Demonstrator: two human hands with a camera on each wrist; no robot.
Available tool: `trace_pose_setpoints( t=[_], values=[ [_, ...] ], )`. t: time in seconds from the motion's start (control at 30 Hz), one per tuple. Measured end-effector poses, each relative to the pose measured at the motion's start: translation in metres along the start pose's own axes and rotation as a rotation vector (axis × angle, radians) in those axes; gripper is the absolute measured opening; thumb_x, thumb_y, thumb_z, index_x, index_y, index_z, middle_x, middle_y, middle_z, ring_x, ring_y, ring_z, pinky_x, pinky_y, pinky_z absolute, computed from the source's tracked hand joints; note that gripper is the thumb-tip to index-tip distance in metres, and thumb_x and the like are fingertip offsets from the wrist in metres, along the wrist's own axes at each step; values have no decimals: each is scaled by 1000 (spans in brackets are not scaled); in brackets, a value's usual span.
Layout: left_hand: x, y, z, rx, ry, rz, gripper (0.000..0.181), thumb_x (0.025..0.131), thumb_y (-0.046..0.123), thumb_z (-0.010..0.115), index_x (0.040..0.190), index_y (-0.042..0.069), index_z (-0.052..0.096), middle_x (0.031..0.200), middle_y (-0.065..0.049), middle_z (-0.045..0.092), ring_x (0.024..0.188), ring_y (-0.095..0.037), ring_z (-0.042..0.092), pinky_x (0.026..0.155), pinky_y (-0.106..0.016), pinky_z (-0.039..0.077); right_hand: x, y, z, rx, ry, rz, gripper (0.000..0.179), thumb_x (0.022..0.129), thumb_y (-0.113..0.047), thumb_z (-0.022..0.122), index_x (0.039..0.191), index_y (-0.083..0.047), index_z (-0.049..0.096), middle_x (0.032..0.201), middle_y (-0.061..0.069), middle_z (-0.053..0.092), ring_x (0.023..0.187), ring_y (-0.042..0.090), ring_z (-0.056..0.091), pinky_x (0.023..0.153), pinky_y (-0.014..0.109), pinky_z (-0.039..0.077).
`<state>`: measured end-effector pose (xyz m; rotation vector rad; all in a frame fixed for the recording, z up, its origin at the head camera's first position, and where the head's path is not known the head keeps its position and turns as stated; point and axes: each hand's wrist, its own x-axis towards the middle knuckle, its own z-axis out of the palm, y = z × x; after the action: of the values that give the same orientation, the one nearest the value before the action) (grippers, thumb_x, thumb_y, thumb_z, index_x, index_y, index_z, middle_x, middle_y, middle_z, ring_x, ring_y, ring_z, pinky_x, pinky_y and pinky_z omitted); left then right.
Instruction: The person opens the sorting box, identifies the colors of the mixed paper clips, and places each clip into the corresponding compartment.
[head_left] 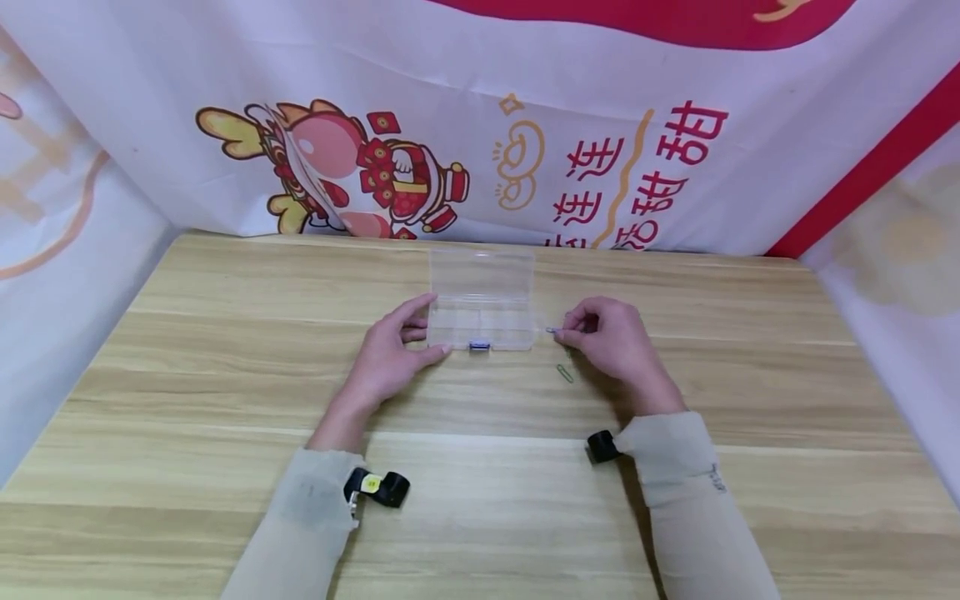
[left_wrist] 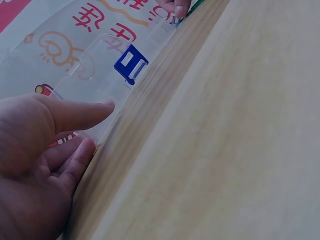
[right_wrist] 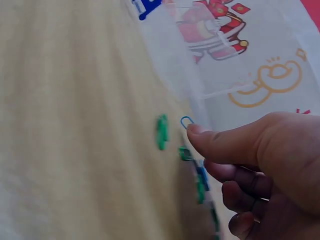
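Note:
A clear plastic compartment box [head_left: 506,343] stands on the table with its lid [head_left: 482,273] raised at the back. My left hand [head_left: 392,350] grips the box's left end, thumb at the front edge and fingers along the side. Just off the box's right end, my right hand [head_left: 609,335] pinches a blue paper clip [right_wrist: 186,121] between thumb and forefinger, one loop sticking out. Below that hand lies a green paper clip [head_left: 565,373]. In the right wrist view, several more green and blue clips [right_wrist: 200,190] lie close beside the curled fingers, partly hidden by them.
A blue latch [head_left: 479,346] sits at the middle of the box's front. The wood-grain table [head_left: 495,508] reaches back to a printed cloth [head_left: 480,100] hanging close behind the lid. Both wrists wear small black cameras.

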<state>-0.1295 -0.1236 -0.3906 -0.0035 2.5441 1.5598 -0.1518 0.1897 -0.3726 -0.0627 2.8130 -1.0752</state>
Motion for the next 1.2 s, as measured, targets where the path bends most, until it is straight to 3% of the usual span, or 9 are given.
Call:
trace_pose_setpoints(
  t=[0.27, 0.57, 0.97, 1.2],
  values=[
    [0, -1, 1, -9, 3, -11, 77, 95, 11, 83, 163, 23, 48, 145, -19, 61, 133, -35, 63, 118, -48, 53, -8, -10, -12, 35, -2, -53, 7, 102, -16, 75, 104, -10, 73, 101, 10, 71, 90, 26, 60, 74, 34, 55],
    [1, -2, 2, -14, 4, -23, 78, 95, 11, 83, 163, 24, 48, 145, -17, 62, 134, -34, 63, 118, -47, 53, -12, -31, 6, 120, -86, -154, 8, 99, -20, 79, 100, -15, 74, 97, 5, 72, 90, 23, 63, 78, 36, 56],
    [-1, -3, 2, -15, 9, -33, 78, 94, 13, 84, 162, 26, 49, 144, -14, 62, 133, -32, 63, 117, -47, 54, -10, -32, 17, 91, -89, -101, 6, 100, -18, 79, 101, -13, 75, 96, 6, 72, 88, 23, 62, 76, 35, 55],
    [0, -3, 2, -11, 4, -2, 78, 95, 13, 83, 163, 24, 48, 145, -17, 61, 133, -34, 63, 117, -48, 53, -9, -32, 16, 80, -85, -96, 7, 99, -20, 79, 100, -15, 75, 96, 5, 72, 89, 23, 63, 76, 35, 56]
  ],
)
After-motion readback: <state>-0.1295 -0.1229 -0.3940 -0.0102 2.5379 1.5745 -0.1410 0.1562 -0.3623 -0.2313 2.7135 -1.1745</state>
